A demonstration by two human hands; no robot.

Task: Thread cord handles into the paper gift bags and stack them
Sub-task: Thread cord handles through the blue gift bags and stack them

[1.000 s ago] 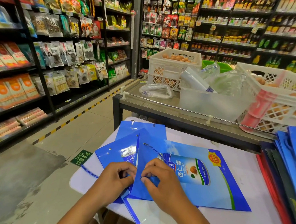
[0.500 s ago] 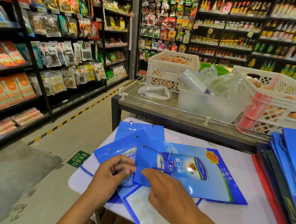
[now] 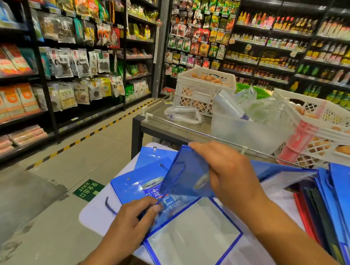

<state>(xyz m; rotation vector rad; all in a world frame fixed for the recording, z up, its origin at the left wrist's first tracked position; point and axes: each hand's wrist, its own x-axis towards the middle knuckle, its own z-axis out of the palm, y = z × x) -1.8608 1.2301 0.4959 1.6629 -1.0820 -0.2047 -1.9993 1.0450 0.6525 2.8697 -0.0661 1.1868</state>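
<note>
My right hand (image 3: 227,170) grips a flat blue paper gift bag (image 3: 182,172) and holds it tilted up off the white table (image 3: 93,217); its far end stretches to the right behind my wrist. A thin blue cord hangs on the bag's raised face. My left hand (image 3: 132,221) lies lower left and pinches a blue cord at the edge of the bags beneath. Two more flat blue bags (image 3: 138,183) lie under it, their eyelets showing. A loop of blue cord (image 3: 109,206) lies on the table at the left.
A stack of blue and red bags (image 3: 338,204) stands on edge at the right. Beyond the table a grey cart (image 3: 169,128) carries white egg crates (image 3: 204,87), a clear tub and plastic wrap. Shop shelves line the aisle on the left and at the back.
My right hand has lifted the top bag off the pile and swung it up and to the right. My left hand stayed low by the lower bags.
</note>
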